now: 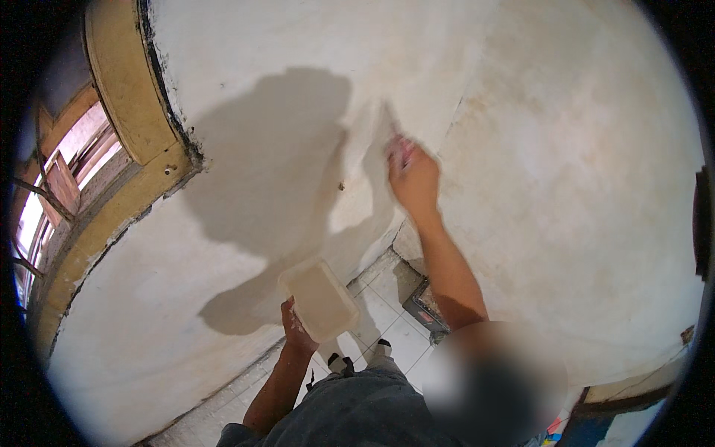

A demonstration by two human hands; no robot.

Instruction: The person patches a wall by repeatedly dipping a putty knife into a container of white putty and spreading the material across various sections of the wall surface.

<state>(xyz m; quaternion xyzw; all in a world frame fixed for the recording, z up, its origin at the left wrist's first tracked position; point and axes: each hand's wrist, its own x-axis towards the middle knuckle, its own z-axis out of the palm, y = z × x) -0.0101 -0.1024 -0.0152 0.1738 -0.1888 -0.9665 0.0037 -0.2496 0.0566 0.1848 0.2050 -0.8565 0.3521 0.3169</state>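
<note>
Gripping a pale rectangular tub (319, 299) by its near edge, the left hand (296, 328) holds it low before the wall (246, 149). Higher up, the right hand (412, 175) presses against the wall near the corner, fingers closed on something small I cannot make out.

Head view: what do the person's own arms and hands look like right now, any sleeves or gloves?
Both forearms are bare, with no sleeve reaching them and no gloves. The left hand carries pale smears of plaster-like paste on its fingers, and the right hand has light smudges around the fingertips. No watch, band or ring can be made out. Grey trousers show below.
</note>
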